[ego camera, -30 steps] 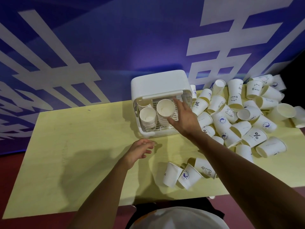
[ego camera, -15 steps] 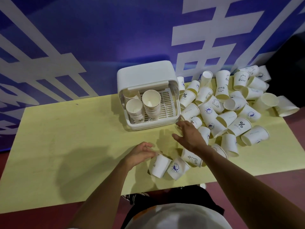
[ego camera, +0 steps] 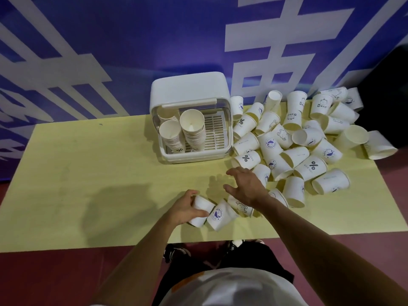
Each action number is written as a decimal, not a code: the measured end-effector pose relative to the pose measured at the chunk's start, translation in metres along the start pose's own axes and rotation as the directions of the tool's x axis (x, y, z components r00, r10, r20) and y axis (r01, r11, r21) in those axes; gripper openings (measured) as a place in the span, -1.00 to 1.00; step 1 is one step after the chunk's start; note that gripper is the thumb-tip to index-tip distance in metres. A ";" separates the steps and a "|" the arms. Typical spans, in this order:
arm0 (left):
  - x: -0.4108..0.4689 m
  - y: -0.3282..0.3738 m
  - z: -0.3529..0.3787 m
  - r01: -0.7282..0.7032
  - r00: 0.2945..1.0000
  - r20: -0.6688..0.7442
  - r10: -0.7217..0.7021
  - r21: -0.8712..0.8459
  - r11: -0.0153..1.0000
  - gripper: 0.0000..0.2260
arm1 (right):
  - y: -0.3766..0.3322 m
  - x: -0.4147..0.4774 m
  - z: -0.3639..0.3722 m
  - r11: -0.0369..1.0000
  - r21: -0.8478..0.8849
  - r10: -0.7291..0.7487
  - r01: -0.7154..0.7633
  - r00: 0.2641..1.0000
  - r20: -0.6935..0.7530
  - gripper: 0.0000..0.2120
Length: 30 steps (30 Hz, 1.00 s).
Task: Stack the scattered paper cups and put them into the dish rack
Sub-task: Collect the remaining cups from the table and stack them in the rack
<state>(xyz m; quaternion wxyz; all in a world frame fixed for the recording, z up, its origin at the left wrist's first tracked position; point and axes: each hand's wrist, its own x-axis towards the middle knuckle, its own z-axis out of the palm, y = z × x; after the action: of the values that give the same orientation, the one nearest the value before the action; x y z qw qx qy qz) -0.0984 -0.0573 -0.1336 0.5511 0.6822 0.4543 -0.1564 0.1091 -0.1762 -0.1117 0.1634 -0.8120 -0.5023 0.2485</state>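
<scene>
Yellow table (ego camera: 88,173) | left hand (ego camera: 184,208) fingers (ego camera: 190,192) curled round cup (ego camera: 204,206) | right hand (ego camera: 247,186) fingers spread

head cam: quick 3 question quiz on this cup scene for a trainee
1. True or false: the left hand grips a cup.
2. The rack holds: A) nothing B) stacks in its left part C) one cup in its right part
3. Fill in: the right hand, fingers spread, holds ____.
Key: 1 true; 2 B; 3 nothing
</scene>
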 end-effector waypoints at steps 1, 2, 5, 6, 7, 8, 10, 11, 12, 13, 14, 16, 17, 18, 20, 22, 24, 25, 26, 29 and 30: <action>0.001 -0.002 0.002 0.007 1.000 -0.021 -0.007 0.011 1.000 -0.20 | 0.002 -0.001 -0.001 1.000 0.005 -0.008 0.008 1.000 -0.001 -0.51; 0.002 -0.002 0.004 0.015 0.999 -0.040 -0.014 0.019 1.000 -0.20 | 0.004 -0.001 -0.003 1.000 0.012 -0.017 0.018 1.000 -0.008 -0.51; 0.004 -0.001 0.008 0.026 0.997 -0.070 -0.025 0.019 0.999 -0.22 | 0.009 -0.003 -0.006 0.998 0.049 -0.041 0.041 0.999 -0.001 -0.49; 0.005 0.000 0.008 0.023 0.997 -0.079 -0.020 0.025 0.999 -0.23 | 0.011 -0.004 -0.007 0.997 0.056 -0.052 0.050 0.998 0.027 -0.45; 0.006 0.001 0.008 0.022 0.996 -0.087 -0.020 0.031 0.999 -0.25 | 0.013 -0.006 -0.008 0.996 0.051 -0.075 0.072 0.995 0.068 -0.39; 0.008 0.002 0.009 0.023 0.995 -0.094 -0.020 0.033 0.999 -0.26 | 0.016 -0.008 -0.008 0.993 0.030 -0.116 0.113 0.987 0.114 -0.32; 0.011 0.004 0.009 0.027 0.995 -0.096 -0.024 0.028 0.999 -0.28 | 0.018 -0.012 -0.007 0.977 -0.045 -0.195 0.211 0.954 0.228 -0.16; 0.013 0.005 0.009 0.032 0.995 -0.094 -0.030 0.020 0.999 -0.29 | 0.017 -0.015 -0.006 0.964 -0.099 -0.211 0.248 0.935 0.286 -0.12; 0.015 0.005 0.009 0.036 0.995 -0.093 -0.034 0.011 0.999 -0.31 | 0.017 -0.016 -0.006 0.946 -0.161 -0.215 0.280 0.918 0.334 -0.10; 0.018 0.006 0.009 0.037 0.995 -0.094 -0.037 0.002 0.999 -0.32 | 0.016 -0.016 -0.005 0.925 -0.220 -0.216 0.311 0.904 0.369 -0.09; 0.020 0.005 0.008 0.038 0.995 -0.094 -0.038 -0.004 0.999 -0.32 | 0.013 -0.016 -0.003 0.903 -0.266 -0.218 0.339 0.892 0.397 -0.08; 0.024 0.005 0.006 0.035 0.995 -0.089 -0.037 -0.014 0.999 -0.31 | 0.009 -0.015 0.003 0.873 -0.317 -0.211 0.372 0.872 0.442 -0.09; 0.025 0.006 0.005 0.035 0.996 -0.084 -0.036 -0.019 0.999 -0.31 | 0.008 -0.016 0.006 0.866 -0.329 -0.203 0.377 0.866 0.458 -0.11; 0.026 0.006 0.003 0.034 0.996 -0.082 -0.036 -0.021 0.999 -0.30 | 0.007 -0.016 0.009 0.861 -0.338 -0.198 0.379 0.863 0.464 -0.15; 0.026 0.008 -0.003 0.031 0.996 -0.080 -0.034 -0.031 0.999 -0.30 | 0.006 -0.014 0.011 0.854 -0.352 -0.203 0.383 0.869 0.451 -0.24; 0.027 0.007 -0.012 0.032 0.996 -0.079 -0.036 -0.049 0.998 -0.31 | 0.003 -0.009 0.010 0.855 -0.359 -0.195 0.376 0.872 0.449 -0.31; 0.028 0.004 -0.025 0.028 0.996 -0.080 -0.034 -0.083 0.996 -0.33 | -0.003 -0.001 0.009 0.861 -0.363 -0.176 0.358 0.877 0.448 -0.32; 0.028 0.002 -0.033 0.023 0.996 -0.086 -0.031 -0.102 0.995 -0.34 | -0.007 0.003 0.009 0.868 -0.360 -0.170 0.343 0.885 0.435 -0.32; 0.028 0.000 -0.041 0.023 0.996 -0.088 -0.034 -0.121 0.992 -0.36 | -0.012 0.007 0.009 0.876 -0.355 -0.168 0.327 0.896 0.411 -0.33; 0.030 -0.009 -0.065 0.022 0.992 -0.117 -0.045 -0.191 0.981 -0.43 | -0.028 0.019 0.006 0.935 -0.276 -0.130 0.221 0.940 0.315 -0.38; 0.031 -0.011 -0.074 0.022 0.990 -0.130 -0.050 -0.212 0.977 -0.44 | -0.034 0.024 0.002 0.959 -0.222 -0.106 0.174 0.952 0.287 -0.40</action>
<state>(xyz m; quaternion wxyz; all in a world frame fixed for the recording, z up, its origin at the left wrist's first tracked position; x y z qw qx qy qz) -0.1111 0.0226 -0.1370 0.5853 0.6208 0.5166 -0.0712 0.0918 -0.1396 -0.1020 0.0088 -0.7459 -0.6035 0.2816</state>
